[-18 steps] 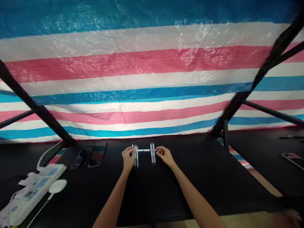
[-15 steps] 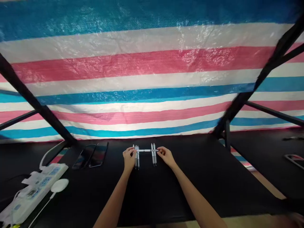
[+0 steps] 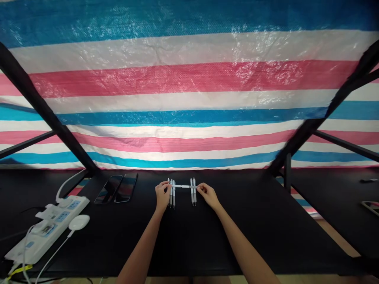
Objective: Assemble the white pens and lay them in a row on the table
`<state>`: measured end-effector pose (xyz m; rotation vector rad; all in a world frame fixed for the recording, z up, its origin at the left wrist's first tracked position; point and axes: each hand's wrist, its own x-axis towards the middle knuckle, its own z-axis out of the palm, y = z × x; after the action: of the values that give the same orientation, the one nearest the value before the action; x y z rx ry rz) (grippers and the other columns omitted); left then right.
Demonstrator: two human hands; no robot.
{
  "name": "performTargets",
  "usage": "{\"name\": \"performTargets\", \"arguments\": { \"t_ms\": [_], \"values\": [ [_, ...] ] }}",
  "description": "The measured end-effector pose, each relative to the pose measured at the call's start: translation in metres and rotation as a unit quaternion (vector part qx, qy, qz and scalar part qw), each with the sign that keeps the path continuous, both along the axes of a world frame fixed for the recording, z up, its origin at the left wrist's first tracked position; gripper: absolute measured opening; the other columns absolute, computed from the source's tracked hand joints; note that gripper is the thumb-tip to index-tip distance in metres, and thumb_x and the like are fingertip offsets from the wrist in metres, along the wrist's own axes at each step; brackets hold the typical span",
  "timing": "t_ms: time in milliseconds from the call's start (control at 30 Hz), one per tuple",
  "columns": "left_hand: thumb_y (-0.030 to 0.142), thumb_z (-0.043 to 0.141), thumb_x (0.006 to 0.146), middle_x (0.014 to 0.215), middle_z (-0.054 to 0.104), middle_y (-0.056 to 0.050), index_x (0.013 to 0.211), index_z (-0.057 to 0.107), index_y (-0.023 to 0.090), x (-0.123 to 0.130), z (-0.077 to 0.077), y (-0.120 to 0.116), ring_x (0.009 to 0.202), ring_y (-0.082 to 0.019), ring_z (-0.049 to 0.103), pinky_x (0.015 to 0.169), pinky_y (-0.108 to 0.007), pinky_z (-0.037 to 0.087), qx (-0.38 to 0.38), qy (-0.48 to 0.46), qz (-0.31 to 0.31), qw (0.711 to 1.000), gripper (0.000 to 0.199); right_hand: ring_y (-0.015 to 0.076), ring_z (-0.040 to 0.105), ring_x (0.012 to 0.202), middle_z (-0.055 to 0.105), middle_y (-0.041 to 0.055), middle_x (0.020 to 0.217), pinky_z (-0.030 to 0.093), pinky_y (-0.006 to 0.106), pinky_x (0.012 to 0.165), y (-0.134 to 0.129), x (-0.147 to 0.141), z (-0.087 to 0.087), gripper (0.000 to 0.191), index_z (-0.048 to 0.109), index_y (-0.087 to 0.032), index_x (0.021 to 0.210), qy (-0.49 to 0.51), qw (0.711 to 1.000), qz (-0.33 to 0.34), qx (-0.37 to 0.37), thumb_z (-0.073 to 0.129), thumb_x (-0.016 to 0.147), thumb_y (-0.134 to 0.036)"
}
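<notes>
Since the earlier frame, the head view has swung and levelled a little, so the table and everything on it sit slightly further right in the picture. The 2 hands stay at the pens.

The left hand (image 3: 162, 196) reaches in from the near side, its fingers (image 3: 166, 186) pinched narrowly on the left end of a crosswise pen (image 3: 183, 186). The right hand (image 3: 209, 195) holds the right end the same way, its fingers (image 3: 199, 188) closed on the barrel. That pen lies level, left to right, near the far ends of 2 groups of white pens on the black table (image 3: 225, 236). The left group has 3 pens (image 3: 171, 193) and the right group 2 pens (image 3: 193, 191), all lying side by side and running far to near. I cannot tell whether the crosswise pen touches them.

Further left lie 2 smartphones (image 3: 117, 188), side by side. Nearer left are a white power strip (image 3: 47, 230) and a round white charger (image 3: 79, 222). Beyond the table hangs a blue, white and pink striped tarp (image 3: 189, 79), crossed by black struts (image 3: 38, 98).
</notes>
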<state>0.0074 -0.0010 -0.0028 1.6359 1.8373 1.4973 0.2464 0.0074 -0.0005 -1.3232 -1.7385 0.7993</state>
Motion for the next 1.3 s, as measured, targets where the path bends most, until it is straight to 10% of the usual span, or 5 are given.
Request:
{"name": "performTargets", "arguments": {
  "t_ms": [900, 1300],
  "values": [
    [0.034, 0.049, 0.08, 0.087, 0.068, -0.007, 0.066, 0.068, 0.02, 0.001, 0.001, -0.002, 0.088, -0.024, 0.057, 0.085, -0.04, 0.041, -0.002, 0.041, -0.031, 0.999, 0.028, 0.0151, 0.052, 0.061, 0.056, -0.0001, 0.062, 0.035, 0.025, 0.058, -0.002, -0.002, 0.004, 0.042, 0.057, -0.02, 0.062, -0.077, 0.997, 0.014, 0.022, 0.035, 0.09, -0.042],
    [0.044, 0.061, 0.076, 0.081, 0.069, -0.006, 0.112, 0.048, 0.018, 0.057, 0.039, -0.001, 0.078, -0.02, 0.068, 0.073, -0.034, 0.051, -0.042, -0.308, -0.125, 0.942, 0.046, 0.0141, 0.05, 0.06, 0.052, -0.0006, 0.063, 0.032, 0.025, 0.057, -0.012, -0.006, 0.015, 0.044, 0.05, -0.02, 0.06, -0.095, 0.992, 0.066, 0.055, 0.03, 0.093, -0.041]
  ]
}}
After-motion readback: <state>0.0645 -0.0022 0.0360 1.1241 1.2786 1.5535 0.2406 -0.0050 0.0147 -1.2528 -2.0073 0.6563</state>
